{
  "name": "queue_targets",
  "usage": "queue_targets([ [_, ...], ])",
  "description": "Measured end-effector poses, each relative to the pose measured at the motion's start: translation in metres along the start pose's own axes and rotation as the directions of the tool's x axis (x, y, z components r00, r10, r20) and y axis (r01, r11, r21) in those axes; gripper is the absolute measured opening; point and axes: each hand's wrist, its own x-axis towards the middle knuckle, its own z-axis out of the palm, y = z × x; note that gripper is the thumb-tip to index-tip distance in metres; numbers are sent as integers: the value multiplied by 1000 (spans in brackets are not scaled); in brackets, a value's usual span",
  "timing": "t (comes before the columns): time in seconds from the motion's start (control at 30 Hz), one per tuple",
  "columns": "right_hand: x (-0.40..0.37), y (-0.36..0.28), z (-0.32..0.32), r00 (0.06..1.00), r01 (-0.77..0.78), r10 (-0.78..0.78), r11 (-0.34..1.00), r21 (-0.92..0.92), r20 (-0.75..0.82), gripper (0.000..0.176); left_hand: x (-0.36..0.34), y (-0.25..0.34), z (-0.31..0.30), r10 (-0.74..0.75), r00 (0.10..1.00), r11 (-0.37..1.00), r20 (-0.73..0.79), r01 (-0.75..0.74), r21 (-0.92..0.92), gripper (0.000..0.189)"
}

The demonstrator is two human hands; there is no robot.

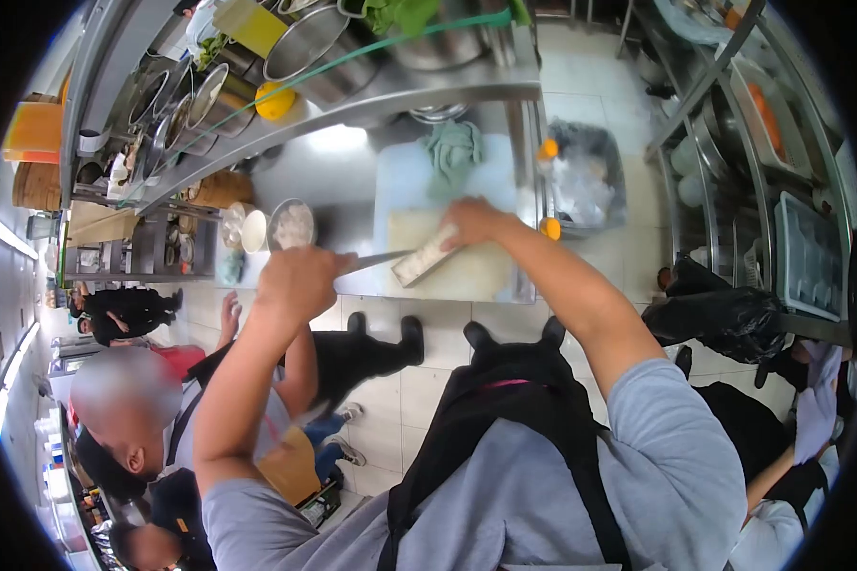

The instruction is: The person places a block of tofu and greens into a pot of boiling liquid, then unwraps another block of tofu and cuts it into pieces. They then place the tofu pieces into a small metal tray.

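Head view. Your left hand (297,283) is closed around the handle of a knife (376,258), its blade pointing right towards a pale block (422,265). Your right hand (474,225) grips the block's far end, holding it aslant on the yellowish board (479,269); whether the blade touches it cannot be told. The step in hand appears to be cutting or trimming. A controlled stroke would call for a steady block, with the right fingertips clear of the edge.

Containers: left of the boards on the tabletop (338,176), a metal bowl (292,226) holds a pale, lumpy substance; beside it stands a white bowl (254,231), contents unclear. A green cloth (454,150) lies on the pale board (397,177) beyond the block. Metal pots (307,55) stand on the shelf (352,112) above. The lined bin (611,169), right, contains crumpled clear plastic (576,184).
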Motion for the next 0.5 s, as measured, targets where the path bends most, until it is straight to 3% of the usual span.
queue_targets([
  [0.17,13,11,9,1000,-3,4,999,51,-12,56,15,6,32,59,994,993,-95,-69,-99,49],
  [0.37,14,13,9,1000,4,-3,998,58,-24,53,28,9,35,90,995,986,-50,-96,-138,55],
  [0.5,14,13,8,1000,2,-1,997,75,-10,52,35,9,42,99,992,986,-77,-108,-124,46],
])
